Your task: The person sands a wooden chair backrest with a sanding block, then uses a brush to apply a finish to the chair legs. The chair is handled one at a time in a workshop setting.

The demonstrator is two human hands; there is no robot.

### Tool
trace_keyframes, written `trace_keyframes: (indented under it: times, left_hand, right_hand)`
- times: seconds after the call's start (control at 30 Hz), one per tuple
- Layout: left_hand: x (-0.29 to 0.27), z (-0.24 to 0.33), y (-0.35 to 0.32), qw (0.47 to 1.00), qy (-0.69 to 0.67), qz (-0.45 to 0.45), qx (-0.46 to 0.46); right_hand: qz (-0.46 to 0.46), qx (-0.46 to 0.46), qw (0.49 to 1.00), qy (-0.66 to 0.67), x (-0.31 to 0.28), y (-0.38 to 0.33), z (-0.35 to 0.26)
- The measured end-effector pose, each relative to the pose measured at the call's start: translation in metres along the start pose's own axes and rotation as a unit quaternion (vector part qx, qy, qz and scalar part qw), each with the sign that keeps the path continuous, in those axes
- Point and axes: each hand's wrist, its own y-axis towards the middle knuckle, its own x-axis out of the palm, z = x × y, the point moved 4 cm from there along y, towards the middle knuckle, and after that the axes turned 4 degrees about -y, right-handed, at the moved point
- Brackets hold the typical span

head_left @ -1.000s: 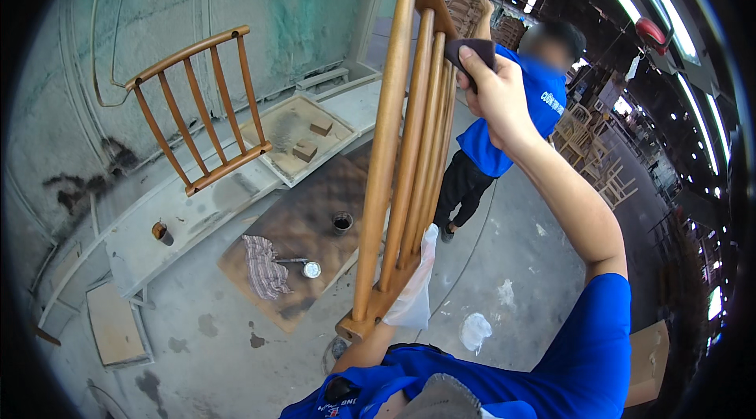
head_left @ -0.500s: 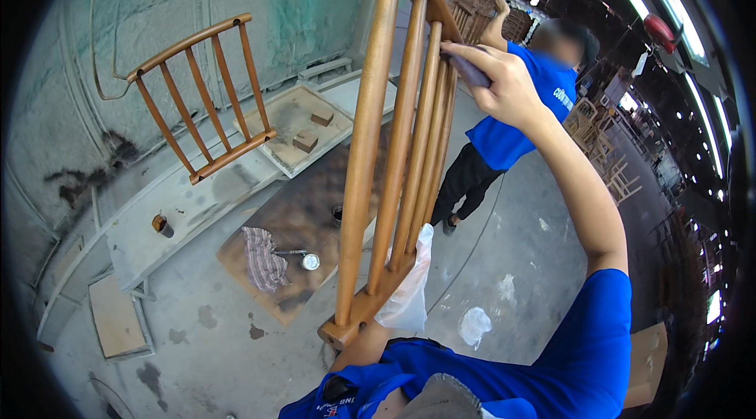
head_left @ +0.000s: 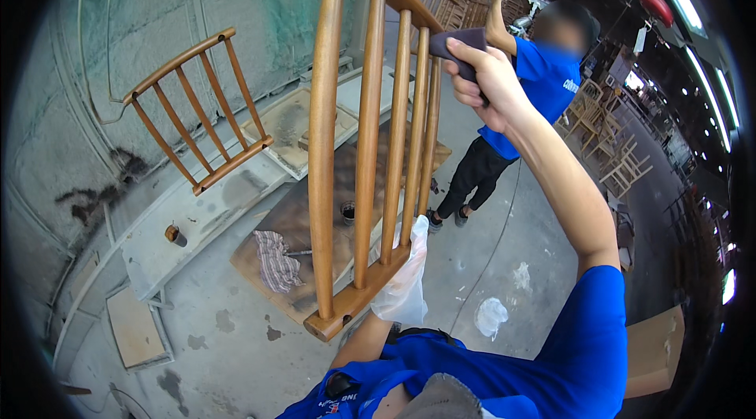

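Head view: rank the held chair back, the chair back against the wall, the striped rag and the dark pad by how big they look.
1. held chair back, though nearness inflates it
2. chair back against the wall
3. striped rag
4. dark pad in the right hand

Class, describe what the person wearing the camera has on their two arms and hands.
The left hand wears a thin, loose, translucent whitish disposable glove that crinkles around the fingers. The right hand is bare, with no glove. Both arms have short bright blue sleeves, and the forearms below them are uncovered.
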Motion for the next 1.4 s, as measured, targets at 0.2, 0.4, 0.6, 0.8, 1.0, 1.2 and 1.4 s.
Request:
trace_keyframes:
  times: [0.2,0.4,0.6,0.8,1.0,1.2,1.4]
  left_hand:
    - [-0.009,0.026,0.007,0.999,-0.045,-0.01,-0.027]
    - [-0.007,0.05,0.006,0.996,-0.035,-0.01,-0.085]
    - [-0.006,0.051,0.009,0.992,-0.019,-0.013,-0.121]
    - [-0.01,0.054,0.01,0.992,-0.07,0.015,-0.104]
    - [-0.022,0.053,0.002,0.993,-0.098,-0.005,-0.065]
    - [-0.024,0.047,-0.003,0.984,-0.158,-0.021,-0.073]
    - [-0.04,0.047,-0.007,0.935,-0.346,0.032,-0.076]
  right_hand:
    - [0.003,-0.265,0.932,-0.248,-0.026,0.012,-0.016]
    - [0.015,-0.486,0.606,-0.63,-0.047,0.031,-0.004]
    - [0.086,-0.179,0.935,-0.292,-0.077,0.039,0.021]
    - [0.0,-0.093,0.994,0.059,-0.049,0.042,0.044]
    - [0.023,-0.093,0.992,-0.087,-0.031,0.031,0.044]
    - [0.066,-0.191,0.971,0.13,-0.051,-0.008,0.051]
    - [0.095,0.014,0.995,-0.017,-0.039,-0.132,0.122]
